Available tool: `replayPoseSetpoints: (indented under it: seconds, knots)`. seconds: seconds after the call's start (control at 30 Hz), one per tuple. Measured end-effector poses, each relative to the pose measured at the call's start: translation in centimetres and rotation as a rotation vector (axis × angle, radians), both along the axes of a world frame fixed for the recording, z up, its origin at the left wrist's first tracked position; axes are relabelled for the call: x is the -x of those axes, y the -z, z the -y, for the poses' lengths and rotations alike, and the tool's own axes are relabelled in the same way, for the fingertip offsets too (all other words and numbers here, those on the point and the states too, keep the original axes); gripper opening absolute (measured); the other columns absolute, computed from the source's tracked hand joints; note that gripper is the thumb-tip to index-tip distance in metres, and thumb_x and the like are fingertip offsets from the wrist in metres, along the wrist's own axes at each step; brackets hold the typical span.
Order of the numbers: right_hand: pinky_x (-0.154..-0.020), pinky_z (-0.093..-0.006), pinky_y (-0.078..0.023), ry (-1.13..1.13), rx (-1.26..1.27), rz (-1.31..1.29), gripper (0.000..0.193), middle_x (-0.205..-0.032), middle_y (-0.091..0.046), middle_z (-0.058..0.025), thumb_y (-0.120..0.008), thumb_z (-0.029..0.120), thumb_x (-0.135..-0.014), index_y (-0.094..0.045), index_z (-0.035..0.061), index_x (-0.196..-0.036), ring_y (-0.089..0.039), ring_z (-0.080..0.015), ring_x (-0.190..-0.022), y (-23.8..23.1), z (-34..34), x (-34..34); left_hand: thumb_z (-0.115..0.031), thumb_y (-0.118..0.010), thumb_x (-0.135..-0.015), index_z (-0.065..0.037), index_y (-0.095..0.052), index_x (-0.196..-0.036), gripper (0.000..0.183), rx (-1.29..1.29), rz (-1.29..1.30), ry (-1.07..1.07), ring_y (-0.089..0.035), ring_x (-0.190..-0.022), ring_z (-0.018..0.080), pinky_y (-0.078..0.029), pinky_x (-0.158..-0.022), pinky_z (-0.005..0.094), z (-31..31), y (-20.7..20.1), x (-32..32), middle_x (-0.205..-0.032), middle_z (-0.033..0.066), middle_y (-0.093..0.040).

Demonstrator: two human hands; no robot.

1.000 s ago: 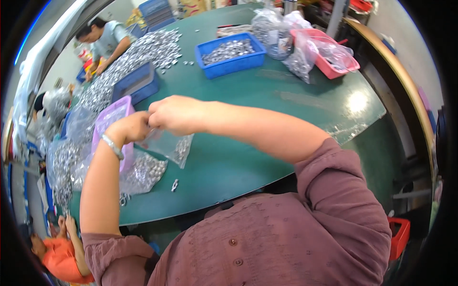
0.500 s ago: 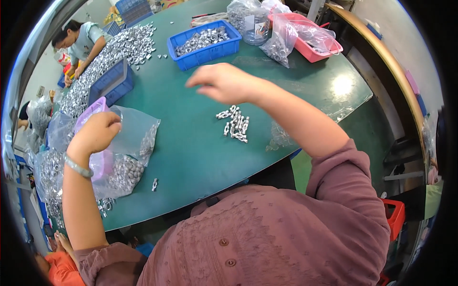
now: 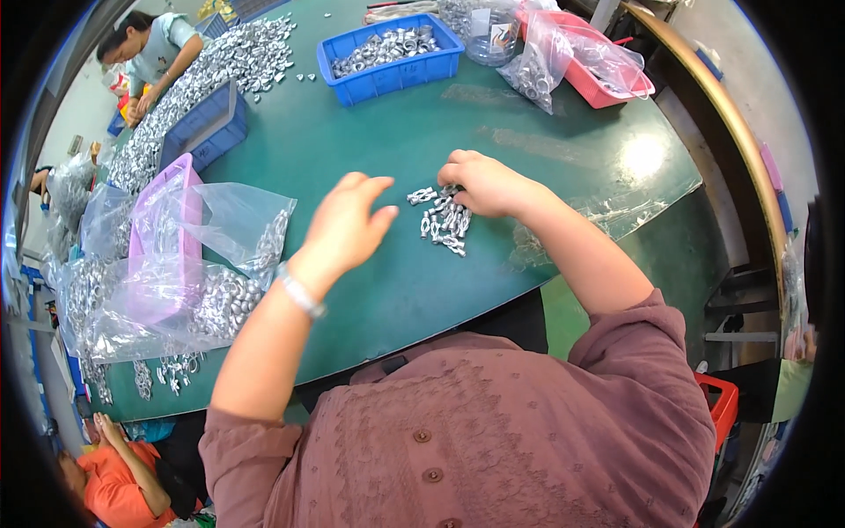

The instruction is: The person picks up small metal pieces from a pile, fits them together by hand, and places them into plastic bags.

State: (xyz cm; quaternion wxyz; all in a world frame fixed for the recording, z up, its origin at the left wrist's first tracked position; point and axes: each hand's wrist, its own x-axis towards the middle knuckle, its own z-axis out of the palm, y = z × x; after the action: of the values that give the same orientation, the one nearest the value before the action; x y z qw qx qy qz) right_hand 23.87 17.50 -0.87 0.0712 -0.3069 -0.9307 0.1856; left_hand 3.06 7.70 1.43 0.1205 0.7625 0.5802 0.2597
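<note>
A small heap of silvery metal fittings (image 3: 446, 227) with looped ends lies on the green table in front of me. Over its upper right edge is my right hand (image 3: 488, 182), fingers bent down and drawn together at the parts; what is between the fingertips is hidden. Left of the heap, my left hand (image 3: 345, 224) hovers above the table, thumb and fingers apart, holding nothing that I can see. Beyond my left wrist, clear plastic bags (image 3: 97, 330) filled with metal parts lie around and over a pink-purple plastic basket (image 3: 167, 198).
A blue bin (image 3: 392, 81) of metal parts stands at the back; another blue bin (image 3: 207, 141) sits left, beside a large spread of loose parts (image 3: 231, 57). At back right are a clear jug (image 3: 491, 44), a bag of parts (image 3: 532, 75) and a pink-red basket (image 3: 607, 88). Two other people are on the left.
My left hand has moved right, away from the bags and the purple basket, towards the heap. My right hand has come down and right onto the heap. The view has shifted slightly.
</note>
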Motion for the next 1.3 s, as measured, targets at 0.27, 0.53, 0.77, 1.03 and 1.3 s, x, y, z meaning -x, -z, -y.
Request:
replayPoseSetpoints:
  seconds: [0.27,0.53,0.77,1.03,1.3]
  knots:
    - [-0.068,-0.0355,-0.043,0.061,0.050,-0.186,0.013,-0.081,-0.053,-0.0112,-0.059,0.004,-0.071,-0.056,0.0043,-0.083,-0.053,-0.0289,-0.076,1.1,0.4,-1.5,-0.007,-0.063,-0.069,-0.001,-0.057,-0.087,0.020,0.233,-0.059,-0.047,-0.054,-0.083,0.0264,-0.044,-0.072,0.0327,-4.7,3.1,-3.4,-0.087,0.0122,-0.054]
    - [-0.055,-0.0234,-0.043,0.284,0.784,-0.663,0.011,-0.070,-0.057,-0.0043,-0.057,0.005,-0.078,-0.056,-0.0011,-0.087,-0.051,-0.0103,-0.060,0.2,2.0,-0.7,-0.004,-0.062,-0.072,-0.001,-0.053,-0.083,0.013,0.478,0.419,-0.128,-0.051,-0.063,0.0123,-0.043,-0.059,0.0254,-2.9,2.5,-1.5,-0.075,0.0040,-0.054]
    - [-0.050,-0.0177,-0.041,0.293,1.145,-0.850,0.015,-0.073,-0.057,-0.0036,-0.058,0.004,-0.078,-0.054,-0.0022,-0.091,-0.051,-0.0061,-0.058,-0.3,4.9,0.6,-0.004,-0.056,-0.081,0.001,-0.053,-0.106,0.026,0.646,1.106,-0.151,-0.055,-0.070,0.0088,-0.046,-0.063,0.0205,0.7,2.4,-0.3,-0.082,0.0032,-0.058]
    - [-0.055,-0.0208,-0.047,0.243,1.295,-0.872,0.017,-0.077,-0.059,-0.0066,-0.056,0.003,-0.080,-0.054,-0.0048,-0.096,-0.055,-0.0096,-0.061,0.0,6.9,1.9,-0.006,-0.048,-0.086,0.006,-0.051,-0.107,0.024,0.810,1.615,-0.039,-0.060,-0.086,0.0209,-0.048,-0.082,0.0305,3.9,1.7,0.1,-0.094,0.0133,-0.060]
    - [-0.059,-0.0224,-0.047,0.172,1.162,-0.880,0.019,-0.084,-0.060,-0.0072,-0.055,0.002,-0.081,-0.053,-0.0038,-0.099,-0.057,-0.0099,-0.068,-0.2,8.3,2.7,-0.003,-0.053,-0.083,0.004,-0.055,-0.102,0.021,0.659,1.464,-0.066,-0.060,-0.083,0.0186,-0.050,-0.075,0.0272,5.6,0.9,-0.5,-0.093,0.0122,-0.060]
